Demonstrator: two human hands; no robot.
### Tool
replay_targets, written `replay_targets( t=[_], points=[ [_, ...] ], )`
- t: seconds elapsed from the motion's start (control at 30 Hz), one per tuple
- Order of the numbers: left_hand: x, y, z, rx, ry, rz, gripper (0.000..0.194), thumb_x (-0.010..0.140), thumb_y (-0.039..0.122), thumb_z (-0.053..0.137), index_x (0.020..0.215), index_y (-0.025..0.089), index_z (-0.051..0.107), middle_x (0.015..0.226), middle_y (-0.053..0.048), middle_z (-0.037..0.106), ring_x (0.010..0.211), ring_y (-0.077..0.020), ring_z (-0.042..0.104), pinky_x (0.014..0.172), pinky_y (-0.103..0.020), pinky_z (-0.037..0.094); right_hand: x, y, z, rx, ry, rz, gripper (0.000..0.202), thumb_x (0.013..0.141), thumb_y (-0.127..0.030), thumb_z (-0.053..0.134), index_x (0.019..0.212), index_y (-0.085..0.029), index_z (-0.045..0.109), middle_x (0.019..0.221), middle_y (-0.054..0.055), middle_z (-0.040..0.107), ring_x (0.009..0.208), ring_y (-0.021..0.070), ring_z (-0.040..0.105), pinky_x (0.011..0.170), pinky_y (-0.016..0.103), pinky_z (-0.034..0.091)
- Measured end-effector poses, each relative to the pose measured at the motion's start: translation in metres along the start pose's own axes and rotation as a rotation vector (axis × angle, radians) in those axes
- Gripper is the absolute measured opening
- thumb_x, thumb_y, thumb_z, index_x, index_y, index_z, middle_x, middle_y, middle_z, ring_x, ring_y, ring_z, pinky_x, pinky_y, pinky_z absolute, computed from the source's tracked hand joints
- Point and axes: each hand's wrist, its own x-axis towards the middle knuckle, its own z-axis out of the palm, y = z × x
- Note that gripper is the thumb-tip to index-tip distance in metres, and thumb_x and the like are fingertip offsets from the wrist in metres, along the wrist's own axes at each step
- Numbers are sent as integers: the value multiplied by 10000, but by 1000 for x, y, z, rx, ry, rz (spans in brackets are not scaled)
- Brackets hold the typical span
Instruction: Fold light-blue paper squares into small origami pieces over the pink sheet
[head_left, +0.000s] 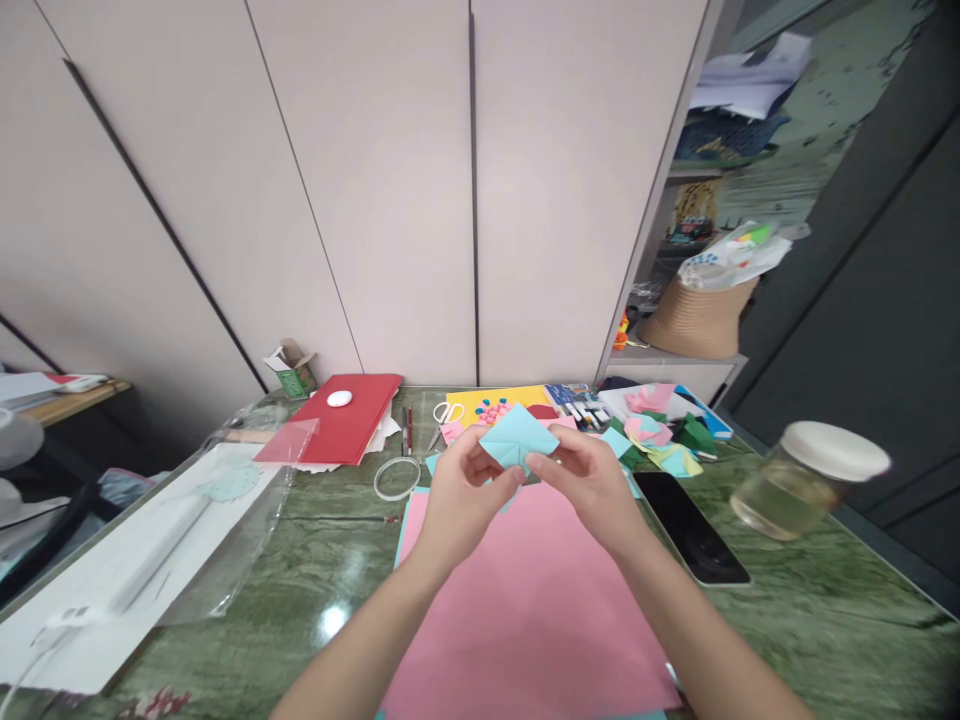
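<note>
A small folded piece of light blue paper (517, 436), diamond-shaped with crease lines on it, is held up in the middle of the head view. My left hand (466, 490) pinches its left side between thumb and fingers. On the other side, my right hand (589, 485) grips the right part, its thumb pressed near the lower middle. Both thumbs face each other close to the bottom corner. Beneath my hands lies a large pink sheet (525, 620), with light blue paper showing at its edges.
Right of the pink sheet are a black phone (694, 527) and a lidded jar of liquid (806, 485). Behind lie folded paper pieces (651, 430), scissors (448, 412) and a tape roll (397, 479). To the left are a red folder (349, 425) and a plastic sleeve (247, 540).
</note>
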Motion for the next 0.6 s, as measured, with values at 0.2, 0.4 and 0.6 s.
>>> replay_targets(
  t=[0.2,0.4,0.6],
  points=[
    [-1,1,-1,5,16,26,195,698,147,619,878,173,549,804,-27,614,757,-159,585,651,-265,459,-1,-1,0,-89,18,20,119,797,-277,560,729,-180,564,689,0,508,687,158,486,616,273,388],
    [-2,0,-1,10,8,42,145,700,162,623,820,174,545,787,-18,603,745,-150,576,648,-256,453,-2,-3,-2,-96,-4,23,106,782,-271,579,740,-175,588,711,14,554,700,168,502,628,283,393],
    [-3,0,0,19,33,64,107,705,187,623,787,166,559,785,-20,583,752,-157,575,644,-259,449,-3,-4,1,-184,78,19,138,753,-262,605,653,-176,565,612,-11,487,617,148,451,593,278,382]
  ],
)
